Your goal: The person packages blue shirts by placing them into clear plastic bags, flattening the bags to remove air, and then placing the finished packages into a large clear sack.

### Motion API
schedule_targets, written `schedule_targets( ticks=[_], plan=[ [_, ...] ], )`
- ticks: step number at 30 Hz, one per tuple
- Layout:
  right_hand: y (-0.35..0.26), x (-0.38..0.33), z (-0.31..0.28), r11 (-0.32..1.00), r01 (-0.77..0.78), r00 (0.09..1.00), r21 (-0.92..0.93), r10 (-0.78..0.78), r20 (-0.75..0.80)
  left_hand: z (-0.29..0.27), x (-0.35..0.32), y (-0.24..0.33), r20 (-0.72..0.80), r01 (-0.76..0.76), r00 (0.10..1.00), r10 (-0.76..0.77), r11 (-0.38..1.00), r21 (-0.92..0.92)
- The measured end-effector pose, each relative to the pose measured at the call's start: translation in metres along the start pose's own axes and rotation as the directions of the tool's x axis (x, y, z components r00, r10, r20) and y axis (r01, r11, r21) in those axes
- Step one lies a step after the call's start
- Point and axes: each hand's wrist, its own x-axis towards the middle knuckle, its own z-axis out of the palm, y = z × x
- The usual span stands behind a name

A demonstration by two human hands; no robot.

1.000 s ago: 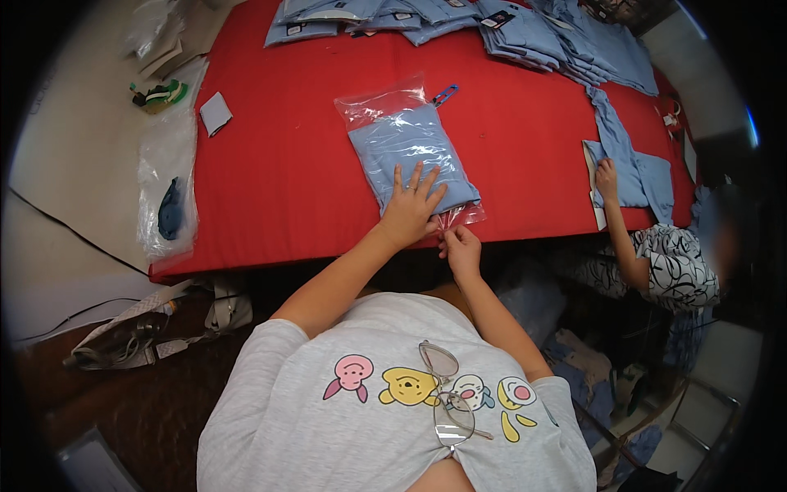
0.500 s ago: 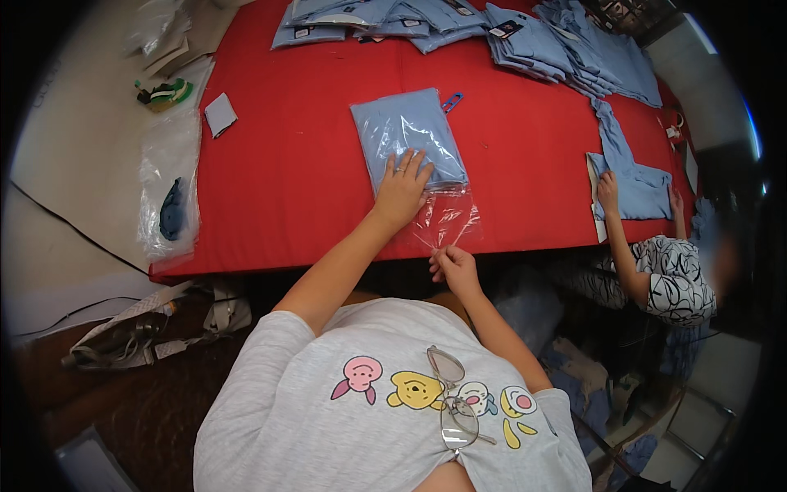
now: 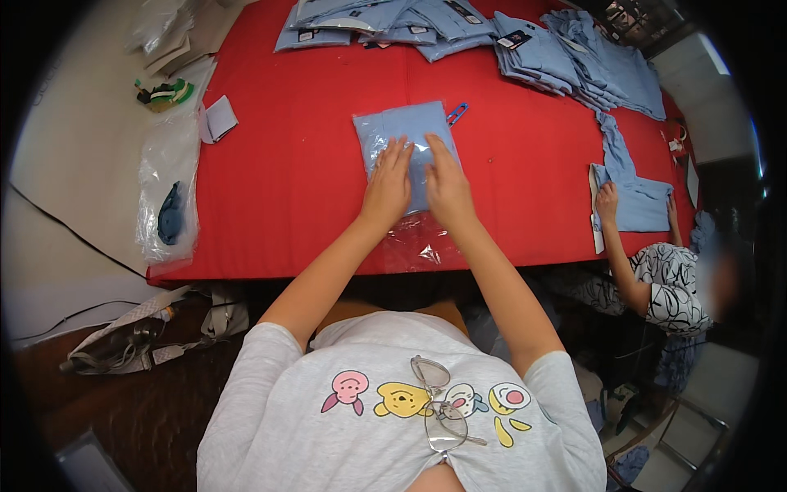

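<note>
A folded light-blue shirt in a clear plastic bag (image 3: 402, 120) lies flat on the red-covered table in front of me. My left hand (image 3: 388, 180) rests on its left half, fingers stretched out. Flat on the right half is my right hand (image 3: 447, 182), its fingers also extended. Toward me, the bag's loose clear end (image 3: 418, 243) spreads over the cloth near the table's front edge. A small blue cutter-like tool (image 3: 457, 113) lies just past the bag's far right corner.
Bagged blue shirts (image 3: 352, 20) and folded shirts (image 3: 537, 57) are piled at the back. A stack of clear bags (image 3: 168, 156) lines the left edge, near a white card (image 3: 219, 120). At right, a co-worker's hands handle a blue shirt (image 3: 639, 197) on the red cloth (image 3: 279, 180).
My right hand has let go of the bag's loose end and moved up onto the shirt beside my left hand. The loose end now lies flat.
</note>
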Motion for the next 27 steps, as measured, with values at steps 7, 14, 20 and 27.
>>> schedule_targets(
  ticks=[7,14,20,27],
  plan=[
    [0.086,0.019,0.054,0.896,0.116,0.987,-0.428,-0.056,0.151,0.044,0.023,-0.05,0.117,-0.027,0.993,-0.019,0.924,0.381],
    [0.086,0.015,0.048,0.887,0.108,0.985,-0.45,-0.035,0.168,0.041,0.024,-0.047,0.132,-0.046,0.991,-0.005,0.923,0.382],
    [0.088,0.017,0.041,0.899,0.091,0.993,-0.429,-0.047,0.113,0.041,0.035,-0.042,0.203,-0.052,0.979,-0.03,0.92,0.389],
    [0.084,0.076,0.05,0.982,0.148,0.983,-0.118,-0.134,0.122,0.052,0.056,-0.025,0.259,0.052,0.94,-0.224,0.841,0.539]
  ],
)
